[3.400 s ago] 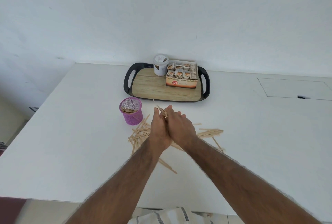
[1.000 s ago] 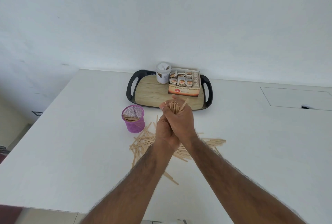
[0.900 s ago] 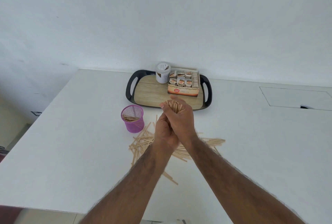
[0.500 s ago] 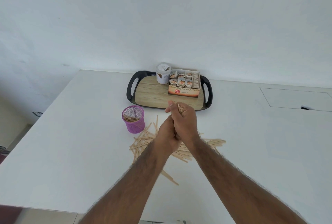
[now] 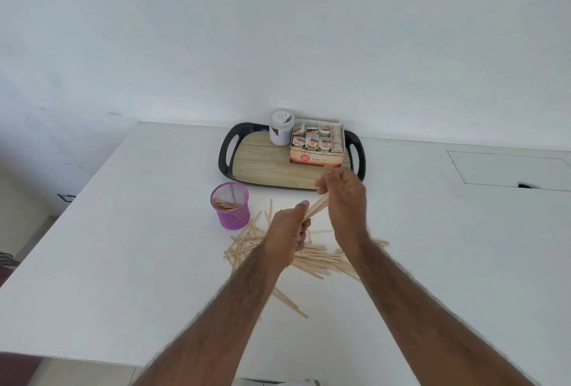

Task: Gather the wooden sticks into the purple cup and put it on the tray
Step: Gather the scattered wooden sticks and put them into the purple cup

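From my remote seat I see the left hand (image 5: 287, 231) curled in a fist around the lower end of a bundle of wooden sticks (image 5: 316, 208), which slants up and to the right, lifted clear of the white table (image 5: 123, 246). The right hand (image 5: 346, 200) is cupped against the bundle's upper end with its fingers (image 5: 323, 183) bent over it; I cannot tell whether it pinches the sticks or only touches them. Under both forearms the loose wooden sticks (image 5: 312, 259) lie scattered flat on the table, crossing one another. The purple mesh cup (image 5: 231, 215) stands upright on the table just left of the left hand, at the pile's far left edge, with a few sticks lying inside it. It sits near the front left corner of the black-rimmed tray (image 5: 225, 153) but not on it. At the tray's back stand a white jar (image 5: 281, 129) and, just beside it, an open box of tea bags (image 5: 318, 150).
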{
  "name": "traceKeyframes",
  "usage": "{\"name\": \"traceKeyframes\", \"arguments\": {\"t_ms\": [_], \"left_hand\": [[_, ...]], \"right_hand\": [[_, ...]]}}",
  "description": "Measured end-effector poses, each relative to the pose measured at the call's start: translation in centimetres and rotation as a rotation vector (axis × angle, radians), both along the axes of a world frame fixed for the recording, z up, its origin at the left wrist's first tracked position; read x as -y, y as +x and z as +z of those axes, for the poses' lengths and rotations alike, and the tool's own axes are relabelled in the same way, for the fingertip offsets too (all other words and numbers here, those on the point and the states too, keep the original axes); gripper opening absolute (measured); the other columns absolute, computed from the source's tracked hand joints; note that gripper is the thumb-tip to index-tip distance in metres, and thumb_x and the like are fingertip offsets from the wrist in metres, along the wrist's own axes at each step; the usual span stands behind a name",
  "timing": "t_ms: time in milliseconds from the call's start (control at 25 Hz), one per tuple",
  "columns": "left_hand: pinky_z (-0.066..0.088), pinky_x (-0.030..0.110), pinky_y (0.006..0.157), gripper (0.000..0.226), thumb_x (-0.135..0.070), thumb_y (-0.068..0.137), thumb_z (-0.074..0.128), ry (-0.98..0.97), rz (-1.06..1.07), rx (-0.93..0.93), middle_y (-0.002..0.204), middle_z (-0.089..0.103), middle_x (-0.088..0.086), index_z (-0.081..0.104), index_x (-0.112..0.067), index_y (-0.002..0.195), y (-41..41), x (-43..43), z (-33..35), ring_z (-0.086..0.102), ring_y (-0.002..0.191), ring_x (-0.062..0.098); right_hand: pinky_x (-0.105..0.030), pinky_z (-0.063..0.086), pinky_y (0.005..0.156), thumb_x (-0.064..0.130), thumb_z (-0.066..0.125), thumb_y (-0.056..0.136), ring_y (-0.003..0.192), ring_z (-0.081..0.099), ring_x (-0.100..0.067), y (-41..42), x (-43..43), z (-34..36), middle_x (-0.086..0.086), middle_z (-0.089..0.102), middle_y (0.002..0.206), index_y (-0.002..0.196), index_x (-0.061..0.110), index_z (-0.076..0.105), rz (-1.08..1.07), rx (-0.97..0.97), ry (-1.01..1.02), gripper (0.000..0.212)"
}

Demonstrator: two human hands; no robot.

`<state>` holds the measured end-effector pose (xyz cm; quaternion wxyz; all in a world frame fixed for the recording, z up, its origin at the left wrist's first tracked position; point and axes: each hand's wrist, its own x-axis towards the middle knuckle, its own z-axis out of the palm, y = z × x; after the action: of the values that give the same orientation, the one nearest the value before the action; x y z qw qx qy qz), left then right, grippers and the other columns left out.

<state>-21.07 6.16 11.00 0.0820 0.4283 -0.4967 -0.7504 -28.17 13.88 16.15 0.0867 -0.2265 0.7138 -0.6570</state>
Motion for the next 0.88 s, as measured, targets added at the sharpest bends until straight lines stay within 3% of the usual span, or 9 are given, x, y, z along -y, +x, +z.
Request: {"name": "traceKeyframes", "arguments": {"t_ms": [80, 200, 280, 400, 600, 680, 800, 880], "left_hand": [[0.023, 0.021, 0.039, 0.042, -0.041, 0.1, 0.056, -0.092, -0.004, 0.002, 0.047, 0.043, -0.009, 0.055, -0.017, 0.066, 0.3, -0.5, 1.3, 0.03, 0.038, 0.006], [0.022, 0.023, 0.042, 0.052, -0.043, 0.101, 0.053, -0.145, -0.001, -0.03, 0.047, 0.042, -0.005, 0.059, -0.012, 0.059, 0.5, -1.2, 2.6, 0.03, 0.039, 0.009], [0.023, 0.023, 0.041, 0.054, -0.045, 0.101, 0.055, -0.244, 0.001, -0.024, 0.047, 0.044, -0.005, 0.064, -0.012, 0.059, 0.6, -1.3, 2.7, 0.031, 0.039, 0.009], [0.022, 0.022, 0.04, 0.058, -0.046, 0.099, 0.058, -0.317, 0.026, -0.035, 0.047, 0.044, -0.004, 0.052, -0.018, 0.049, 0.6, -1.5, 2.8, 0.03, 0.04, 0.011], [0.02, 0.021, 0.04, 0.069, -0.032, 0.1, 0.061, -0.507, -0.029, -0.02, 0.036, 0.033, -0.013, 0.05, -0.024, 0.032, 0.9, -1.2, 3.0, 0.023, 0.036, 0.006], [0.019, 0.023, 0.043, 0.065, -0.027, 0.098, 0.061, -0.477, -0.003, -0.043, 0.041, 0.032, -0.012, 0.046, -0.023, 0.034, 0.7, -1.3, 2.7, 0.023, 0.04, 0.008], [0.016, 0.025, 0.045, 0.053, -0.028, 0.097, 0.06, -0.375, -0.018, -0.106, 0.051, 0.029, -0.002, 0.041, -0.024, 0.048, 0.8, -1.1, 1.8, 0.021, 0.044, 0.013], [0.019, 0.023, 0.042, 0.031, -0.022, 0.097, 0.059, -0.362, -0.042, -0.152, 0.05, 0.034, -0.004, 0.058, -0.02, 0.067, 1.0, -0.9, 2.0, 0.024, 0.043, 0.011]], "right_hand": [[-0.038, 0.051, 0.061, 0.031, 0.052, 0.102, 0.063, 0.058, -0.019, -0.4, -0.3, -0.4, -0.01, 0.064, 0.072, 0.078, 0.007, 0.061, 0.011, -0.086, 0.067, 0.036], [-0.042, 0.049, 0.055, 0.035, 0.048, 0.103, 0.059, 0.056, -0.021, 0.0, -0.4, -1.0, -0.005, 0.06, 0.064, 0.067, 0.011, 0.055, 0.003, -0.275, 0.368, 0.043], [-0.038, 0.045, 0.051, 0.037, 0.047, 0.103, 0.053, 0.052, -0.016, -0.1, -0.8, -1.4, -0.001, 0.057, 0.057, 0.063, 0.013, 0.05, -0.039, -0.255, 0.424, 0.047], [-0.037, 0.048, 0.051, 0.041, 0.044, 0.102, 0.054, 0.059, -0.015, 0.2, -1.4, -1.8, 0.003, 0.059, 0.055, 0.062, 0.018, 0.052, -0.105, -0.288, 0.508, 0.047], [-0.037, 0.047, 0.054, 0.046, 0.043, 0.103, 0.058, 0.058, -0.017, -0.1, -1.9, -2.0, 0.002, 0.062, 0.06, 0.07, 0.019, 0.059, 0.013, -0.21, 0.49, 0.046], [-0.041, 0.046, 0.054, 0.041, 0.046, 0.103, 0.056, 0.053, -0.021, 0.3, -1.9, -1.6, -0.001, 0.058, 0.059, 0.068, 0.015, 0.053, -0.047, -0.151, 0.402, 0.045], [-0.034, 0.037, 0.049, 0.035, 0.048, 0.104, 0.05, 0.041, -0.011, 0.9, -1.7, -1.3, 0.005, 0.048, 0.052, 0.062, 0.021, 0.042, -0.067, -0.213, 0.401, 0.045], [-0.03, 0.033, 0.048, 0.035, 0.049, 0.104, 0.048, 0.038, -0.01, 0.7, -1.8, -1.2, 0.007, 0.045, 0.051, 0.061, 0.023, 0.04, -0.028, -0.23, 0.434, 0.046]]}}
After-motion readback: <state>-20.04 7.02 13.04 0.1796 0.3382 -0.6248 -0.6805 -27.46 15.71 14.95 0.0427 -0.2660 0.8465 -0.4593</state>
